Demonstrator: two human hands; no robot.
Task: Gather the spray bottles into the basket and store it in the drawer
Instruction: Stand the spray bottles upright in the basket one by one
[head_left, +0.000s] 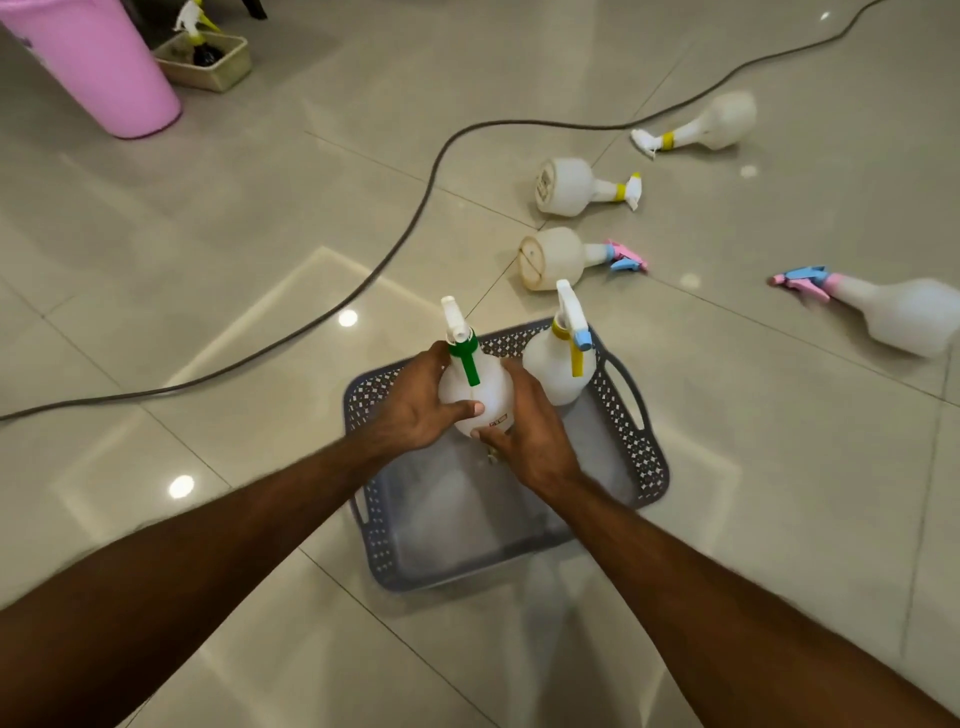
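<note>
A grey perforated basket sits on the tiled floor in front of me. Both hands grip a white spray bottle with a green trigger, upright at the basket's far left corner: my left hand on its left side, my right hand on its right. A second white bottle with a yellow and blue trigger stands upright in the far right corner. Several more bottles lie on the floor beyond: two with yellow collars, two with pink and blue triggers.
A dark cable snakes across the floor behind the basket. A pink bin stands at the top left, beside a small beige tray holding another spray bottle. No drawer is in view.
</note>
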